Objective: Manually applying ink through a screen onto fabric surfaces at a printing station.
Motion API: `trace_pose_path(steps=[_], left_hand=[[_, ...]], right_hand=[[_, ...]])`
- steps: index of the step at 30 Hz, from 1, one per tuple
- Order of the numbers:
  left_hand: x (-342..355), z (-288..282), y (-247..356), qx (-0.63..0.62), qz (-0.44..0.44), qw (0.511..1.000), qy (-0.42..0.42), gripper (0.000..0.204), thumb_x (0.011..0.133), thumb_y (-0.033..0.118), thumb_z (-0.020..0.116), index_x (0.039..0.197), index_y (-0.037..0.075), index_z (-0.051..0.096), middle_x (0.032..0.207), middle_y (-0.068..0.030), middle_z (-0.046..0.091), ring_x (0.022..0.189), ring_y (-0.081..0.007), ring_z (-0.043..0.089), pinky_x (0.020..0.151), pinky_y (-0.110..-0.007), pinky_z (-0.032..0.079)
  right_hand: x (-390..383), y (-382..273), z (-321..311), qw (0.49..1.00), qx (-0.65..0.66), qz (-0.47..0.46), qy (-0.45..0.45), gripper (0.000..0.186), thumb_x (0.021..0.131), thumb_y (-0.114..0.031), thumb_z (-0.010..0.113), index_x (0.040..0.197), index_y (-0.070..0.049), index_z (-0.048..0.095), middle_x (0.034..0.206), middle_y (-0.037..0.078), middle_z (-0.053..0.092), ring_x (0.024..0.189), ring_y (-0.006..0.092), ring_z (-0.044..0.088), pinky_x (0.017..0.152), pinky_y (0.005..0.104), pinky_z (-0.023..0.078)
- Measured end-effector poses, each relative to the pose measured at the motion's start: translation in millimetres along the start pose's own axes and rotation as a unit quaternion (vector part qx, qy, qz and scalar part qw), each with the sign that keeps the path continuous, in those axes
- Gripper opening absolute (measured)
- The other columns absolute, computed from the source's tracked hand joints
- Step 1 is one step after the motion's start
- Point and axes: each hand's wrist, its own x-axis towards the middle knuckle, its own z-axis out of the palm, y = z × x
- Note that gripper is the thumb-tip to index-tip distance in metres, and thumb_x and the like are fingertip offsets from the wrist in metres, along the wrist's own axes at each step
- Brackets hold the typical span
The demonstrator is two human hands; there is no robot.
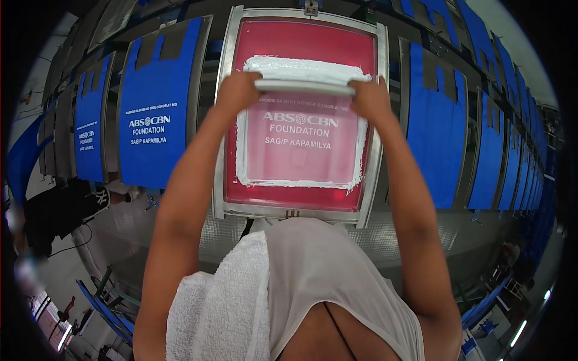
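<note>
A screen-printing frame (372,180) with metal edges and red mesh lies in front of me. Both my hands grip a long pale squeegee (306,88) that spans the upper part of the mesh. My left hand (239,91) is closed round its left end, my right hand (369,98) round its right end. White ink (301,67) is banked beyond the squeegee and forms a thick border round a paler pink rectangle. White lettering and a round emblem show through the mesh on the near side of the squeegee. The squeegee's lower edge is hidden.
A printed blue bag panel (153,90) lies on a board to the left, with another blue panel (92,114) beyond it. To the right, a plain blue panel (436,138) heads a long row of boards. A white towel (223,301) hangs over my left side.
</note>
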Motion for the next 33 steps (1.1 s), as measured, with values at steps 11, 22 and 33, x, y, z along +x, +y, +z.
trace_pose_path(steps=[11, 22, 33], left_hand=[[-246, 19, 43, -0.084, 0.049, 0.995, -0.023, 0.035, 0.057, -0.002, 0.068, 0.091, 0.003, 0.063, 0.094, -0.0140, 0.064, 0.091, -0.0332, 0.058, 0.085, -0.041, 0.044], [10, -13, 0, -0.003, -0.012, 0.999, -0.048, 0.030, 0.071, 0.030, 0.073, 0.095, 0.011, 0.069, 0.083, -0.0158, 0.067, 0.080, -0.0330, 0.065, 0.072, -0.041, 0.052], [-249, 34, 36, -0.073, 0.067, 0.995, 0.029, 0.031, 0.058, 0.001, 0.067, 0.089, 0.004, 0.065, 0.086, -0.0128, 0.065, 0.084, -0.0331, 0.059, 0.081, -0.043, 0.045]], right_hand=[[-224, -88, 17, 0.992, 0.078, 0.009, -0.102, 0.041, 0.059, 0.002, 0.063, 0.098, -0.011, 0.065, 0.092, 0.004, 0.067, 0.090, 0.0246, 0.060, 0.109, 0.0555, 0.023], [13, 4, 2, 1.000, 0.006, -0.011, -0.009, 0.034, 0.067, -0.011, 0.060, 0.100, -0.018, 0.068, 0.082, 0.010, 0.068, 0.084, 0.0276, 0.065, 0.091, 0.0487, 0.040], [-226, -88, 26, 0.996, 0.074, -0.009, -0.058, 0.036, 0.061, -0.002, 0.062, 0.096, -0.009, 0.063, 0.084, 0.008, 0.064, 0.088, 0.0249, 0.059, 0.107, 0.0557, 0.025]])
